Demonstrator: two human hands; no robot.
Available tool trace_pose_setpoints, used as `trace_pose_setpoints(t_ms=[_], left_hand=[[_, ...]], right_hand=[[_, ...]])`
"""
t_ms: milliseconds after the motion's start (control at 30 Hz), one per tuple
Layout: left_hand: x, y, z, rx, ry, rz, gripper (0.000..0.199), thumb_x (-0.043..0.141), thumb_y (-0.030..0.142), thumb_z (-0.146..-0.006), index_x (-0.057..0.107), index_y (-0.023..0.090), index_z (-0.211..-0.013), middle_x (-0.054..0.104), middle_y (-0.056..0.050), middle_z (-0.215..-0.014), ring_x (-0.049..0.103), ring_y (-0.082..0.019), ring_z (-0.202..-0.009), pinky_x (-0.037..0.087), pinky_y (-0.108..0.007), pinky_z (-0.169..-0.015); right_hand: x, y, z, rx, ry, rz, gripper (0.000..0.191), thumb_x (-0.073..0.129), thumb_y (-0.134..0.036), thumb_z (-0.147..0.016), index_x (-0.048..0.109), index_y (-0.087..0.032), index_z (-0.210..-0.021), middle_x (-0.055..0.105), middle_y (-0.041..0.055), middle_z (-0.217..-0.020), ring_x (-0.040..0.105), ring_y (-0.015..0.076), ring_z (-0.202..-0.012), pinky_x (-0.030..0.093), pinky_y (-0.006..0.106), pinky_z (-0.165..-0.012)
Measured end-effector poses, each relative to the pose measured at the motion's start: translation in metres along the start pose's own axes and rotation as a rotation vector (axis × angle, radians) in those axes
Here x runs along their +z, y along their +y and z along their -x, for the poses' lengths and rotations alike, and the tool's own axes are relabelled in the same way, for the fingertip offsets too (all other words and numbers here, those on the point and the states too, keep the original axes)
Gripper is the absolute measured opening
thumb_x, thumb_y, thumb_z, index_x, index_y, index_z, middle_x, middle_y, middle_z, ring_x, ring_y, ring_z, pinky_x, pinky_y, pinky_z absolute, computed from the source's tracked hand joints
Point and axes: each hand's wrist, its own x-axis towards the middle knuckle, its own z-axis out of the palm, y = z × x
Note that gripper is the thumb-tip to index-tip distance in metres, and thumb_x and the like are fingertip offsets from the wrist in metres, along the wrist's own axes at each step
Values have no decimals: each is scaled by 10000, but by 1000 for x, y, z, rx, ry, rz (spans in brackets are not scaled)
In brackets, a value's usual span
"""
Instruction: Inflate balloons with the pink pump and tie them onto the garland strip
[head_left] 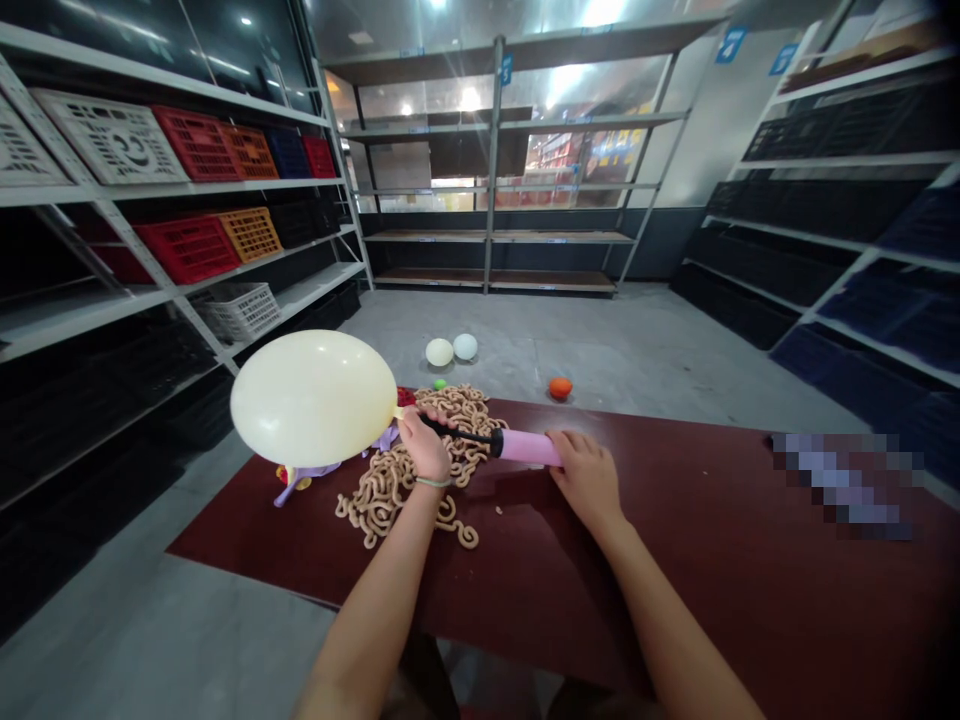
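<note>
metal shelving [491, 150] rises beyond a dark red counter [675, 500], whose right and near edges run partly out of view. above it, the left hand [426, 445] is clamped around the neck of an inflated pale yellow balloon [311, 400], hiding where the pump's tip meets it. the right hand [589, 480] grips the pink balloon pump [525, 447], covering its end. tan curly strands [386, 485] lie partly behind the left wrist; a pixelated item [840, 480] at right is unreadable.

The reddish-brown table [720, 500] bears heaped tan coils [386, 487].
</note>
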Motion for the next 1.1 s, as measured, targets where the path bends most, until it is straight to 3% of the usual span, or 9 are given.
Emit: trace_pose_setpoints(t_ms=[167,367,600,733,867,1100], left_hand=[[2,13,-3,31,23,15,135,441,286,-866,382,214,-768,416,56,-574,429,-96,-488,364,-228,-474],[4,5,14,-12,-19,3,147,445,274,-895,403,209,-771,428,43,-607,439,-85,-481,363,-224,-461],[0,4,7,-79,-33,-18,180,455,309,-888,404,209,-747,434,53,-583,448,-86,-477,391,-215,-465],[7,21,-3,-86,-16,-46,200,436,352,-889,400,207,-756,465,54,-573,499,-95,-481,447,-226,-500],[10,51,-27,-1,12,-55,233,473,390,-882,386,212,-758,491,56,-588,549,-97,-518,523,-262,-607],[-11,94,-63,-132,-272,-385,260,546,385,-879,429,204,-733,503,38,-564,541,-105,-495,532,-249,-592]], right_hand=[[-1,-12,0,-4,46,-61,455,578,-110,-782,541,-204,-1226,606,92,-1136,493,266,-1022,410,358,-838],[-2,-50,3,-88,34,-188,729,546,-82,-795,336,-232,-1476,592,105,-1155,500,284,-987,474,407,-834],[2,-47,4,-285,-33,-305,657,538,-200,-902,300,-282,-1509,558,87,-1254,527,255,-1047,498,397,-896],[0,-40,2,-288,-19,-316,638,527,-205,-911,312,-290,-1506,558,80,-1271,537,247,-1056,504,385,-892],[-2,-22,1,-264,29,-290,598,512,-198,-918,356,-294,-1488,571,83,-1233,538,253,-1048,485,407,-916],[-2,-23,3,-327,-48,-257,580,530,-259,-919,387,-313,-1479,571,83,-1245,527,254,-1053,466,406,-917]])
